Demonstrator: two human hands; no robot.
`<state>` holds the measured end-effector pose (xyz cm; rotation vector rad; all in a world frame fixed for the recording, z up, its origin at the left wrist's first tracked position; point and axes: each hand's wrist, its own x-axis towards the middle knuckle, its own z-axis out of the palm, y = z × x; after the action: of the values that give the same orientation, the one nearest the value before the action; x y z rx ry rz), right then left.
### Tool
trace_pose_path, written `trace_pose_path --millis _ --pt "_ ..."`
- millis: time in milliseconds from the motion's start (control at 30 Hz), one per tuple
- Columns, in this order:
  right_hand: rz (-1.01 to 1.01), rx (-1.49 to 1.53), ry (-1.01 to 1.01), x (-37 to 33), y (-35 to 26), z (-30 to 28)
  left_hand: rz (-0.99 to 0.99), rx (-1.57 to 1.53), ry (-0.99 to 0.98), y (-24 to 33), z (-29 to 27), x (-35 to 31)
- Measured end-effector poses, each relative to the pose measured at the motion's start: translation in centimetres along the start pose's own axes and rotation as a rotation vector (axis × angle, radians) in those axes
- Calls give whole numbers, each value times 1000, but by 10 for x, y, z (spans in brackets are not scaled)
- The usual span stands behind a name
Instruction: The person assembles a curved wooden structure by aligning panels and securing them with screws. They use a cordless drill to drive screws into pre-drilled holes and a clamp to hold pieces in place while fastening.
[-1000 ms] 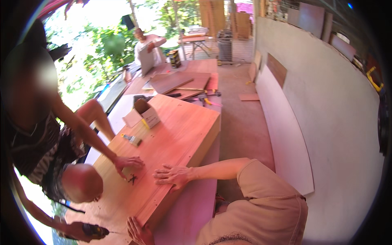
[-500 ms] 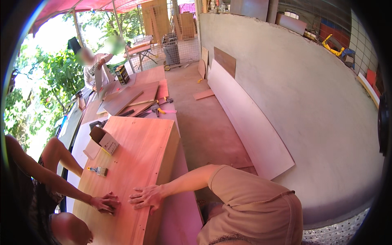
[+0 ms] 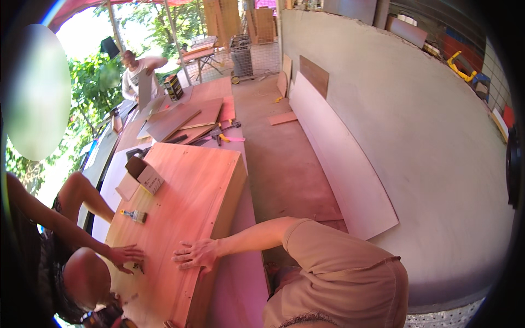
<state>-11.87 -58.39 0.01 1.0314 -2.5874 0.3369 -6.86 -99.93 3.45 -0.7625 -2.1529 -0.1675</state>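
My right hand (image 3: 196,255) lies flat on a reddish wooden panel (image 3: 180,202), the top of a shallow box, near its right edge. Its fingers are spread and hold nothing. At the lower edge only a few fingertips, seemingly of my left hand (image 3: 169,324), come into view by the panel; the rest is cut off. Across from me, a seated co-worker's hand (image 3: 127,256) rests on the panel, a small dark thing at its fingertips. Below that person's knee, a red and black tool (image 3: 104,316), drill-like, is partly cut off. A paintbrush (image 3: 134,216) and an open cardboard box (image 3: 143,177) sit farther up.
Beyond the panel, the table carries stacked boards (image 3: 183,117), a clamp (image 3: 220,134) and a tin can (image 3: 174,87). Another person (image 3: 139,79) stands at its far left, holding a board. A long white panel (image 3: 339,158) leans against the grey wall (image 3: 404,109) on the right.
The co-worker's hand has shifted left and its fingers have spread. The drill-like tool and my left fingertips have come into view below. My right hand stays on the panel; the view has shifted slightly.
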Motion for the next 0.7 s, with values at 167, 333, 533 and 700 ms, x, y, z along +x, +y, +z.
trace_pose_path --millis 167,333,533,700 --pt "13 0 -52 -3 -7 -18 -188 47 -239 3 3 -24" --pt "7 -32 19 -3 -14 -38 -272 80 -295 1 9 -30" --pt "37 -89 -103 4 -16 -47 -307 30 -232 8 2 -19" --pt "40 -90 -62 3 -19 -45 -290 16 -183 8 -2 -19"
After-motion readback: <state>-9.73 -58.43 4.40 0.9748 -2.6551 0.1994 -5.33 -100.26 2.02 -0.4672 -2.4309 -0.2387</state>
